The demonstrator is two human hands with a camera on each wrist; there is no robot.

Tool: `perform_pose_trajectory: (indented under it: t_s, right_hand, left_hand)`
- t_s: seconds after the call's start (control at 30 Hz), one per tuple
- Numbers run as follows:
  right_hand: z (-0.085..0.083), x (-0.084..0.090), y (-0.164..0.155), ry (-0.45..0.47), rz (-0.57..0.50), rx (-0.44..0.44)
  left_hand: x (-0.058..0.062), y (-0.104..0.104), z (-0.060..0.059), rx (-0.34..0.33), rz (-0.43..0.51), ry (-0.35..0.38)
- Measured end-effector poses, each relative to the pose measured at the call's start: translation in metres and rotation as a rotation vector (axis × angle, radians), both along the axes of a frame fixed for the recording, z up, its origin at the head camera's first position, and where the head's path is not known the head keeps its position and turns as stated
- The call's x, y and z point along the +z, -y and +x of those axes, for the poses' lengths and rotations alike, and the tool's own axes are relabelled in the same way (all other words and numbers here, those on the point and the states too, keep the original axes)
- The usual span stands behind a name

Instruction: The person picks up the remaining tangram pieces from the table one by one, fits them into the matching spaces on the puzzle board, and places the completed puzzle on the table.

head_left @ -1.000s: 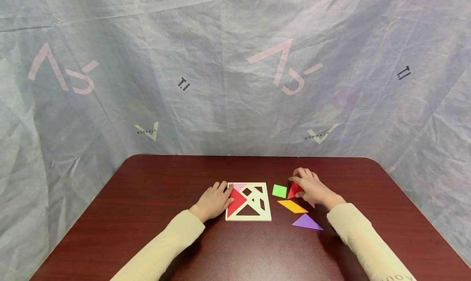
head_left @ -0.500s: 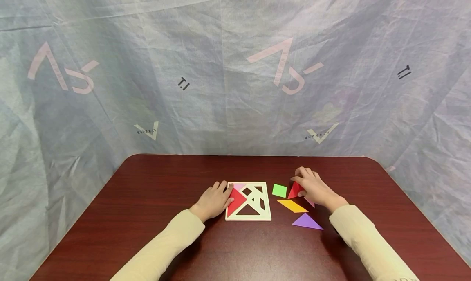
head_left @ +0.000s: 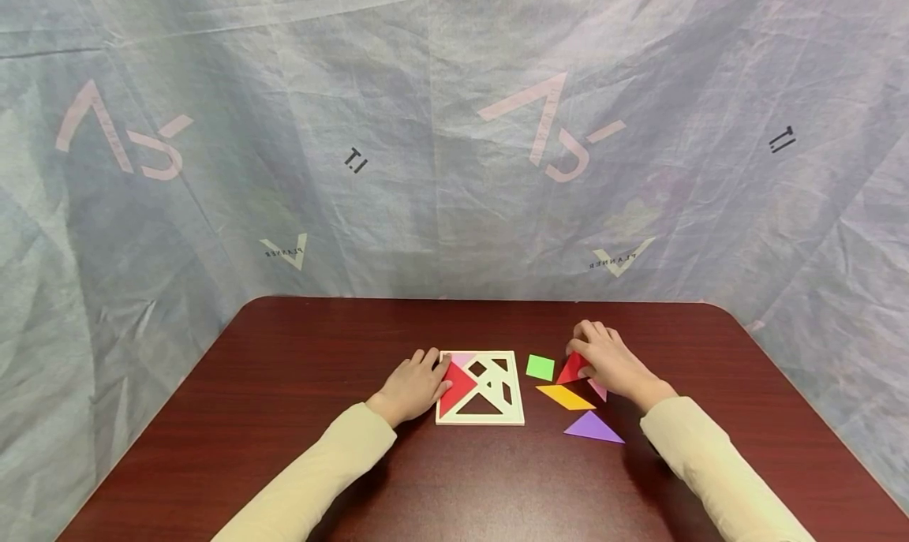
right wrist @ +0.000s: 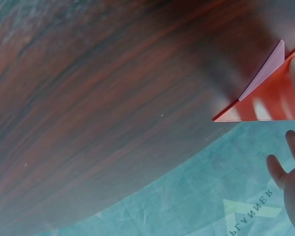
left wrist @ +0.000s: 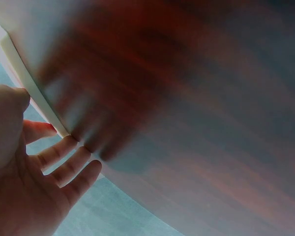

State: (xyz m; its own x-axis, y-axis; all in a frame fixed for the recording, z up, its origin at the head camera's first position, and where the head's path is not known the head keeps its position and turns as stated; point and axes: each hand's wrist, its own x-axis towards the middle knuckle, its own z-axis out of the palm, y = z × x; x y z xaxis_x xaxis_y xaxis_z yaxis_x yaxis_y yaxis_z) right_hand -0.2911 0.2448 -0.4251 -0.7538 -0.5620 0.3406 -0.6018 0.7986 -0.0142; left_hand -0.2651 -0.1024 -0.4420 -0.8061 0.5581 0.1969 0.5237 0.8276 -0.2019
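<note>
My left hand (head_left: 413, 386) rests at the left edge of a white tangram board (head_left: 514, 416), thumb and fingertips touching it. Its fingers look relaxed and fairly straight in the left wrist view, where the board's pale side (left wrist: 32, 87) shows. A large red triangle (head_left: 457, 387) and a pink piece (head_left: 463, 360) sit in the board's left part. To the right of the board, my right hand (head_left: 611, 362) pinches another red triangle (head_left: 570, 368), tilted up from the table. In the right wrist view this red triangle (right wrist: 265, 105) partly covers a small pink triangle (right wrist: 265, 71).
Loose pieces lie on the dark red table (head_left: 319, 479) right of the board: a green square (head_left: 540, 368), an orange parallelogram (head_left: 566, 397) and a purple triangle (head_left: 593, 427). A grey printed cloth (head_left: 440, 211) hangs behind the table.
My right hand has shifted slightly to the right and away from me, and more of the small pink triangle shows. The left hand and board have stayed in place.
</note>
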Motion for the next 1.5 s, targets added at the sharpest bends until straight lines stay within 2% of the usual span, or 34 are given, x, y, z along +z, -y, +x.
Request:
perform_pose_trajectory:
  t_s: [0.2, 0.43, 1.13, 1.5]
  right_hand:
    - [0.0020, 0.0029, -0.0018, -0.024, -0.005, 0.007]
    - [0.0028, 0.0042, -0.0044, -0.070, 0.035, 0.015]
    - [0.0039, 0.0086, -0.0040, -0.056, 0.065, -0.027]
    - [0.0037, 0.0096, -0.0072, -0.058, -0.010, -0.001]
  left_hand:
    - [0.0004, -0.0005, -0.0010, 0.004, -0.006, 0.002]
    - [0.0013, -0.0011, -0.0008, 0.008, -0.010, 0.015]
    - [-0.0021, -0.0003, -0.0015, 0.009, -0.010, 0.016]
    - [-0.0007, -0.0001, -0.0012, 0.013, -0.016, 0.016]
